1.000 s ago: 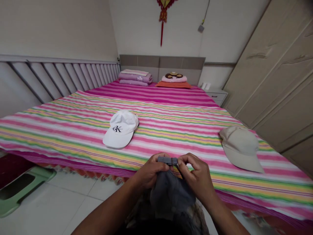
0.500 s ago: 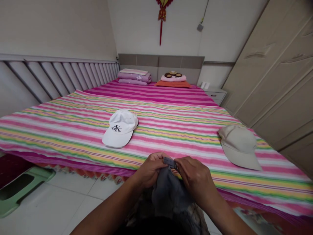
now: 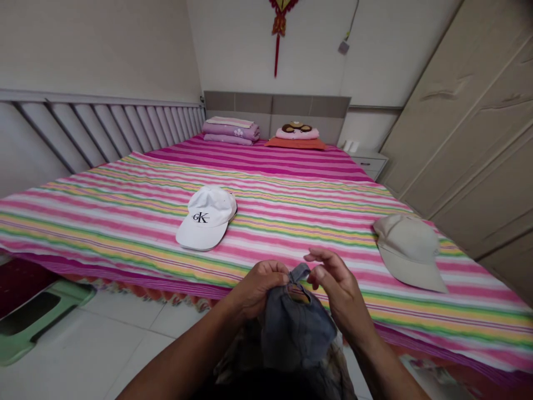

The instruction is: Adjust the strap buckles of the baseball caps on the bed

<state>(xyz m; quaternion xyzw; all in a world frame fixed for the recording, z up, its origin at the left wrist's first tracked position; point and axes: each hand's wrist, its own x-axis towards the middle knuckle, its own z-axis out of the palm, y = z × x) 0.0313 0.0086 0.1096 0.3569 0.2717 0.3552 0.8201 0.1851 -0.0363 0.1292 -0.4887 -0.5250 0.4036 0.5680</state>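
A grey-blue cap (image 3: pixel 293 330) hangs in front of me at the near edge of the bed, its back opening and adjusting strap (image 3: pixel 298 272) facing up. My left hand (image 3: pixel 262 286) pinches the strap's left end beside the opening. Just right of the strap's tip, my right hand (image 3: pixel 335 283) has its fingers apart and holds nothing; whether a fingertip brushes the strap I cannot tell. A white cap (image 3: pixel 208 216) with black letters lies on the bed ahead to the left. Toward the right lies a beige cap (image 3: pixel 410 253).
The bed carries a striped sheet (image 3: pixel 291 211), with folded purple bedding (image 3: pixel 231 132) and an orange and pink stack (image 3: pixel 295 139) by the headboard (image 3: pixel 310 108). At left are a grey railing (image 3: pixel 125 128) and a green stool (image 3: pixel 45 316). A wardrobe (image 3: pixel 470 128) stands at right.
My right hand has let go of the strap and opened, lifting slightly to the right. The strap's right end is loose and the cap's opening shows more. My left hand keeps its pinch.
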